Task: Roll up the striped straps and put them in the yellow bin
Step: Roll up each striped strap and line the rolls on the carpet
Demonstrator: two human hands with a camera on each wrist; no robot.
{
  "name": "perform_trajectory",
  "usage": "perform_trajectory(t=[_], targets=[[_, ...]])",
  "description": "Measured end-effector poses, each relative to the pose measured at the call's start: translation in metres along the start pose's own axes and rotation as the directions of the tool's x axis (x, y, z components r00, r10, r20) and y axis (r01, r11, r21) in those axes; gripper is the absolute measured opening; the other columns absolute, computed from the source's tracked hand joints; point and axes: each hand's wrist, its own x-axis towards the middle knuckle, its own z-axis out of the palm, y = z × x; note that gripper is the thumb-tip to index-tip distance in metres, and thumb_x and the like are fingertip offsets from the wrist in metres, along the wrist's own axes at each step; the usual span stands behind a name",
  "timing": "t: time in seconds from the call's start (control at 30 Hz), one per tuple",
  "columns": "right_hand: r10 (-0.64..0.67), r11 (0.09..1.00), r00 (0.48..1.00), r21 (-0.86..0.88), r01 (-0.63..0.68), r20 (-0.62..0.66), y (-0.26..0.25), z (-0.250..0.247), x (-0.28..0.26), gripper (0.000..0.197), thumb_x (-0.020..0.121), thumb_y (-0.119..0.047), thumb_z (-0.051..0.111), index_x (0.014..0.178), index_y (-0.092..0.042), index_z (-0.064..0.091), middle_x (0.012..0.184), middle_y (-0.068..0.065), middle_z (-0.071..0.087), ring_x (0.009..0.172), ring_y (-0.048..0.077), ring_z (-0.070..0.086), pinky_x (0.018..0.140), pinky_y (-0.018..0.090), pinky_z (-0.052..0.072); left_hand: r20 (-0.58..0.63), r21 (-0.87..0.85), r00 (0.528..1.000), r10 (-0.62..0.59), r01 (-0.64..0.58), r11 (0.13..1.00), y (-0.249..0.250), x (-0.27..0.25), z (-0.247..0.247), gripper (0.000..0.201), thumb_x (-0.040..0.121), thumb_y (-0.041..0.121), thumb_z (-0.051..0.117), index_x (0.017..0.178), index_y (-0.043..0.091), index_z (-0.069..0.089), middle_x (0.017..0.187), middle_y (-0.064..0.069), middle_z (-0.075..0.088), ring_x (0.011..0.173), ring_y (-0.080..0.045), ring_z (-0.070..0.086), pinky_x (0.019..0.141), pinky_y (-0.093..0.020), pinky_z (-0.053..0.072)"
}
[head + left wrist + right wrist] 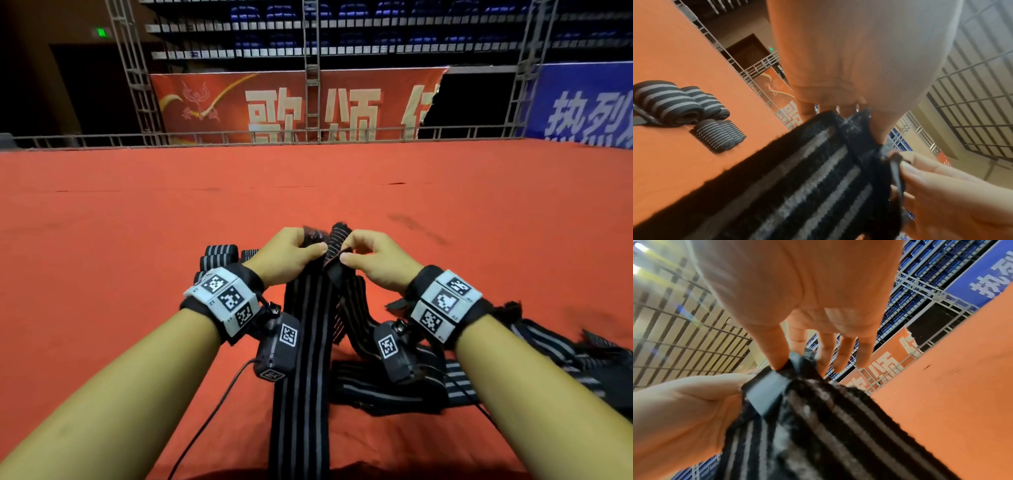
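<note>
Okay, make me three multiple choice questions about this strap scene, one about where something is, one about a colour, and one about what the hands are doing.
1. Where do the rolled straps lie?
A. beside the left hand
B. beside the right hand
C. on the railing

2. What colour is the carpet?
A. blue
B. green
C. orange-red

3. How is the striped strap held?
A. lying untouched
B. gripped by both hands at its top end
C. by one hand only

Key: A, the rolls sit just left of that hand; C, orange-red in every view; B, both hands pinch its upper end.
</note>
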Motion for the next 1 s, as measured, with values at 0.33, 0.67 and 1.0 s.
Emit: perform_trajectory(t=[0.33, 0.67, 1.0], targets=[[0.170, 0.944, 0.909, -0.201, -0.261, -0.380, 0.029, -0.030, 0.006, 0.021, 0.082, -0.017, 0.065, 0.063, -0.022, 0.056, 0.077, 0.002, 0.061, 0.090, 0.024, 0.055, 0.083, 0.032, 0.037, -0.393, 0.028, 0.911, -0.124, 0.147, 0.989, -0.025, 0.001, -0.016, 0.020, 0.096, 0.020, 0.059, 0.099, 0.004, 0.071, 0.099, -0.013, 0.072, 0.096, -0.027, 0.068, 0.091, -0.044, 0.053], [-0.208, 0.978, 0.935, -0.058, 0.200, -0.287, -0.045, -0.031, 0.001, 0.019, 0.093, -0.009, 0.055, 0.078, -0.018, 0.048, 0.073, 0.000, 0.050, 0.070, 0.014, 0.045, 0.066, 0.031, 0.038, -0.287, -0.116, 0.957, -0.039, 0.006, 0.993, 0.003, -0.005, -0.021, 0.024, 0.102, 0.009, 0.041, 0.097, -0.007, 0.059, 0.085, -0.008, 0.062, 0.077, -0.019, 0.060, 0.082, -0.042, 0.052], [-0.140, 0.969, 0.970, -0.227, 0.094, -0.197, -0.081, -0.013, 0.013, 0.011, 0.100, -0.021, 0.043, 0.091, -0.014, 0.042, 0.066, -0.002, 0.042, 0.058, 0.015, 0.038, 0.054, 0.032, 0.029, -0.288, -0.347, 0.958, -0.002, -0.103, 0.932, 0.033, -0.022, -0.022, 0.020, 0.098, 0.000, 0.049, 0.108, 0.009, 0.064, 0.098, -0.005, 0.071, 0.086, -0.014, 0.068, 0.079, -0.027, 0.055]])
